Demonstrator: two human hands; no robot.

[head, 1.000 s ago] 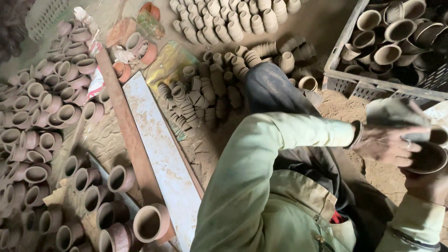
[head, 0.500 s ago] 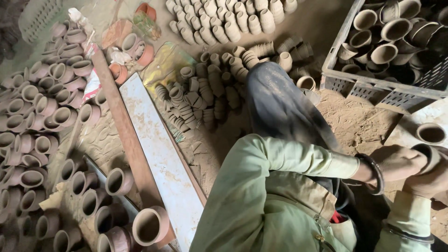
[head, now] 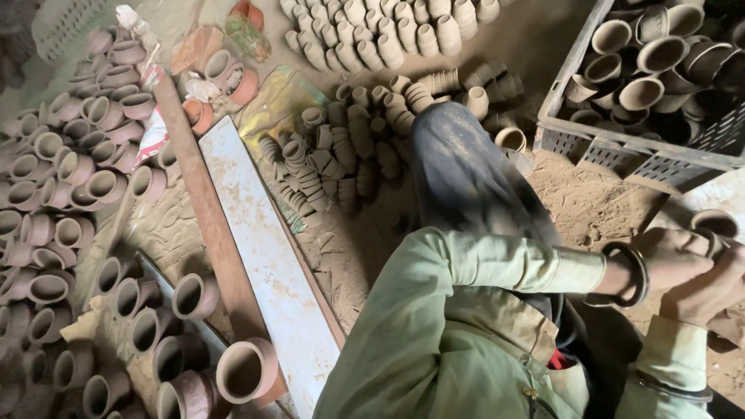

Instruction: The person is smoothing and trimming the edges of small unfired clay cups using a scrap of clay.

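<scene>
Two hands meet at the right edge of the view, both closed around one small clay cup (head: 715,223). The left hand (head: 669,256), wearing one dark bangle (head: 630,273) at the wrist, has its fingers curled shut against the cup's side. The right hand (head: 710,291) comes up from below, its fingers folded over the left hand's knuckles and the lower part of the cup; how far they wrap behind it cannot be seen. The cup is unfired-looking, grey-brown, round-mouthed, with its dark opening facing up and only the rim and a little of the wall showing above the fingers. It is held above sandy ground, just in front of one grey plastic crate (head: 621,155).

That crate holds about a dozen or more larger clay cups, heaped at all angles. Dozens of wide-mouthed clay pots (head: 62,178) lie on their sides along the left, too many to count. Small cups in stacks (head: 334,147) are heaped at the centre, and a further batch of upturned cups (head: 388,23) sits in rows at the top. One white board (head: 268,256) and one wooden plank (head: 206,209) lie side by side, touching, on the dirt floor between the pots and the person's knee.
</scene>
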